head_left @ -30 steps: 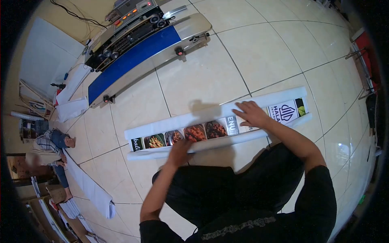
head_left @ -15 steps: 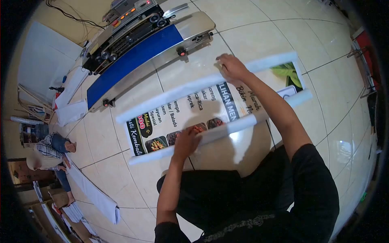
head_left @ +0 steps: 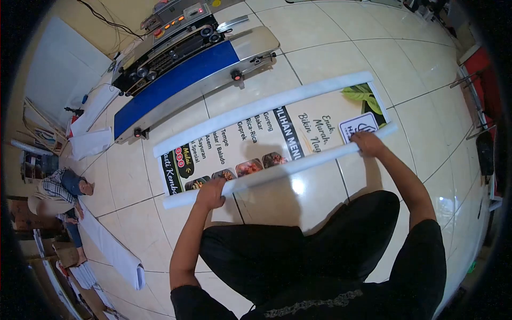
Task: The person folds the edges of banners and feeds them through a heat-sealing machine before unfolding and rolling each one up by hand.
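A printed menu banner [head_left: 229, 146] lies on the tiled floor before my folded legs. Its two long sides are rolled into white tubes, and between them show words, food pictures and green leaves. My left hand [head_left: 212, 194] is closed on the near rolled edge [head_left: 288, 169], close to the banner's left end. Farther right, my right hand [head_left: 368, 144] grips the same roll beside a purple-framed logo [head_left: 358, 127]. The fingertips of both hands are partly hidden. Along the far side runs the other rolled edge [head_left: 256, 111], touched by neither hand.
Beyond the banner stands a sealing machine [head_left: 165, 50] with a blue conveyor belt [head_left: 181, 88]. At the left another person [head_left: 64, 186] sits on the floor near a long folded white sheet [head_left: 114, 245]. A red item [head_left: 480, 80] stands at the far right.
My right hand has come back from the far rolled edge to the near one, toward its right end. My left hand has slid left along the near roll. The view has shifted slightly.
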A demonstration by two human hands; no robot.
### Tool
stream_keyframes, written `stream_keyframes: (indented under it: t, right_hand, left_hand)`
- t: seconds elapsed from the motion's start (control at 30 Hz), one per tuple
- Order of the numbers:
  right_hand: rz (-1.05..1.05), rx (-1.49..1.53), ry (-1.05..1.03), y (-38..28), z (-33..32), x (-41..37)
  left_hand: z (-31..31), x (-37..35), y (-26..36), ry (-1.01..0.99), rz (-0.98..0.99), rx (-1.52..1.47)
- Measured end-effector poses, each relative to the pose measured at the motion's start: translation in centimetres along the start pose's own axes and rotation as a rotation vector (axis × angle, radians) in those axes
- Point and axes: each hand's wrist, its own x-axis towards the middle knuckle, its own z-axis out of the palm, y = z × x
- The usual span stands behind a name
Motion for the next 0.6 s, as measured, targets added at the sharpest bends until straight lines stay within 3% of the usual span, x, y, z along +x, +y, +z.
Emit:
stream_keyframes:
  t: [0.07,0.1,0.17,0.2,0.27,0.33,0.37,0.4,0.47,0.57,0.6]
  right_hand:
    - [0.024,0.030,-0.197,-3.1,-1.7,-1.3]
    - [0.022,0.035,-0.193,-3.3,-2.0,-1.3]
    - [-0.190,0.189,-0.608,-2.8,-2.4,-0.5]
    - [-0.190,0.197,-0.607,-1.8,-2.3,0.9]
    - [-0.054,0.305,-0.158,-0.1,-1.4,3.7]
    - [-0.173,0.366,-0.111,-3.4,-1.6,6.0]
    - [-0.293,0.432,-0.075,-6.3,-1.7,7.2]
    - [-0.295,0.435,-0.199,-9.6,-2.5,7.5]
    - [-0.348,0.304,-0.155,-14.8,-2.3,7.2]
    - [-0.359,0.186,-0.057,-16.7,0.5,8.2]
    - [-0.354,0.300,-0.220,-16.0,0.7,9.3]
  left_hand:
    - [0.7,-2.3,-0.9,-0.242,-0.096,-0.103]
    - [0.4,-3.2,-1.7,-0.244,-0.098,-0.097]
    - [-0.5,-4.3,-3.3,-0.496,-0.210,-0.215]
    - [-0.8,-4.3,-4.6,-0.503,-0.209,-0.210]
    - [-1.2,-3.5,-6.8,-0.003,-0.218,-0.328]
    - [-1.5,-0.8,-4.0,0.101,-0.156,-0.280]
    - [-2.2,0.8,-1.4,0.055,-0.076,-0.294]
    - [-2.8,2.0,1.5,0.006,0.001,-0.309]
    - [-2.4,3.7,5.5,-0.042,0.129,-0.325]
    - [0.9,4.4,7.2,-0.146,0.139,-0.079]
    - [1.1,5.3,6.2,-0.152,0.141,-0.083]
